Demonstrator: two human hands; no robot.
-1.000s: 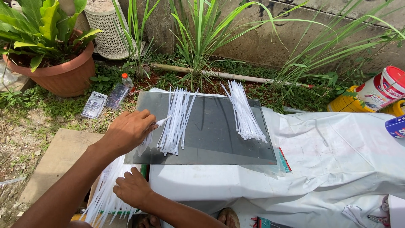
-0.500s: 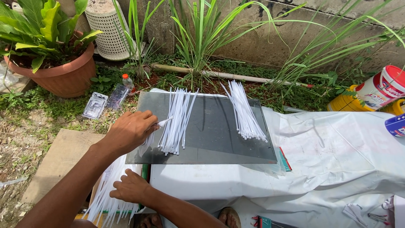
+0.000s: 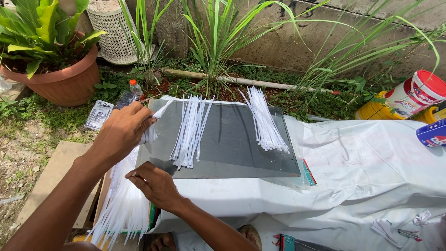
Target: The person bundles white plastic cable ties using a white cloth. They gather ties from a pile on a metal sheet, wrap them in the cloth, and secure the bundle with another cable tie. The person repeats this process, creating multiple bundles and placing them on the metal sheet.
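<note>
- Since half a second ago my left hand [image 3: 121, 132] has lifted away from the middle bundle toward the sheet's left edge, fingers pinched together on a few white plastic cable ties [image 3: 157, 116].
- My right hand [image 3: 155, 184] sits nearest me, just off the sheet's near-left corner, fingers curled; I cannot tell whether it grips anything.
- Below it, a large loose bunch of white ties [image 3: 121, 204] spills off the near-left corner of the white cloth [image 3: 371, 176].
- On that cloth lies a dark grey flat rectangular sheet [image 3: 232, 139].
- A fanned bundle of white ties [image 3: 190, 132] rests left of the sheet's centre.
- Another bundle of white ties [image 3: 265, 121] lies toward its far-right corner, well apart.
- Beyond the far-left corner stands a terracotta pot with a leafy plant [image 3: 55, 79].
</note>
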